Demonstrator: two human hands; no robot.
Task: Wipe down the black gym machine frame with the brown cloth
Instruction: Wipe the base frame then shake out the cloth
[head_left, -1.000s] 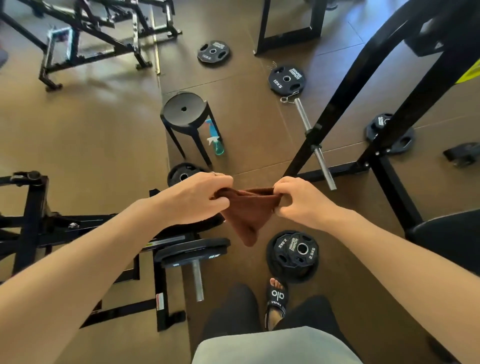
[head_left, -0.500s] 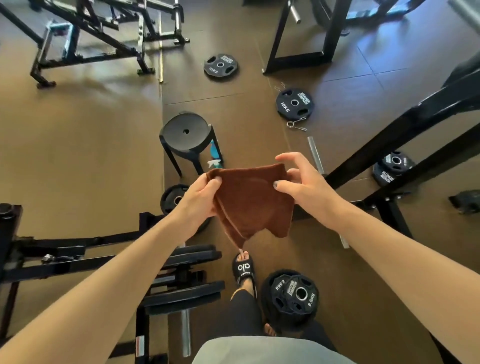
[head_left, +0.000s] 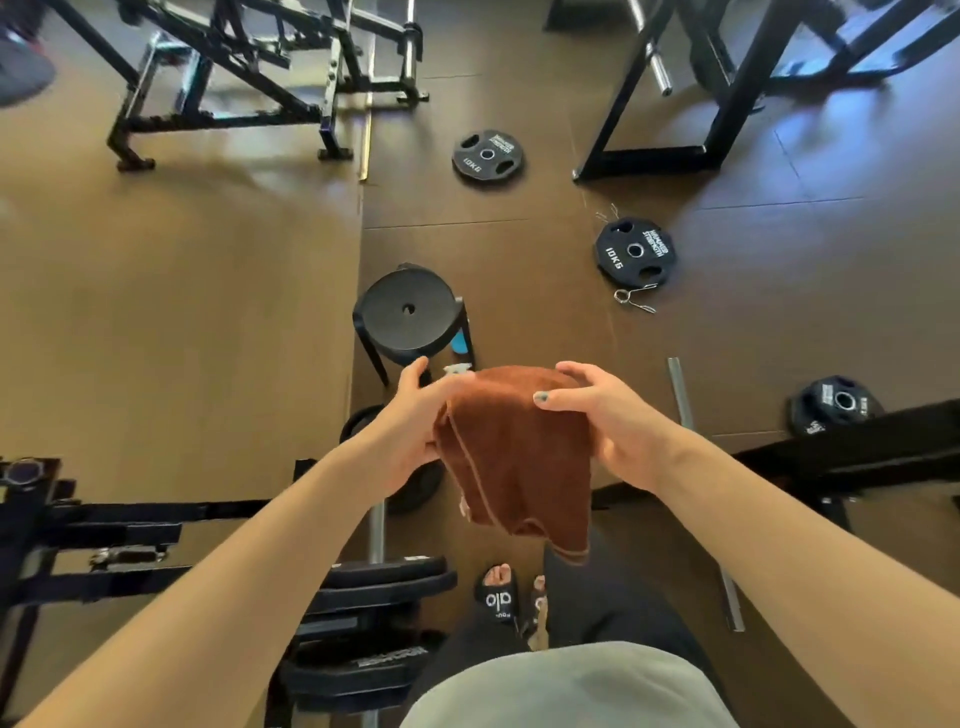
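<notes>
Fingers of left hand (head_left: 410, 436) curled on brown terry cloth (head_left: 519, 457), held mid-frame | right hand (head_left: 618, 431) pinched on cloth's right edge, thumb on top | black steel gym machine frame (head_left: 878, 447) seen at right edge, untouched | round black plastic stool (head_left: 408, 312) above hands

Fuzzy brown cloth (head_left: 519, 457), matt floor (head_left: 182, 312)

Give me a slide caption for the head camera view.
Both hands hold a brown cloth above the gym floor, black stool just beyond.
</notes>
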